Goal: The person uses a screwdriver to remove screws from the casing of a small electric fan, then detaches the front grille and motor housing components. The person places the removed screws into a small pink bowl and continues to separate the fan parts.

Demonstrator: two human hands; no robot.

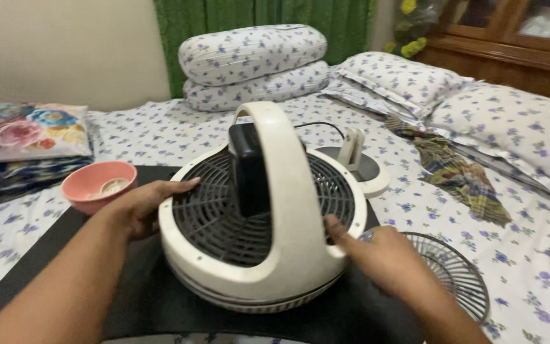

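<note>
The fan (262, 216) lies grille-up on a black mat (154, 299) on the bed (160, 130). The left hand (138, 207) presses flat, fingers spread, against its left rim. The right hand (377, 255) touches the right rim, fingers loosely extended. A pink bowl (98, 185) sits just left; a wire guard (456, 274) lies at the right, and the mat in front is bare.

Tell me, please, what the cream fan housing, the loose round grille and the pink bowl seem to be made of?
The fan housing looks like moulded plastic: smooth cream shell with a soft sheen and slotted ribs.
The loose grille looks like metal wire: thin shiny spokes, though coated plastic is possible.
The pink bowl seems plastic or melamine: even matte colour, thick rim; ceramic cannot be excluded.
</note>
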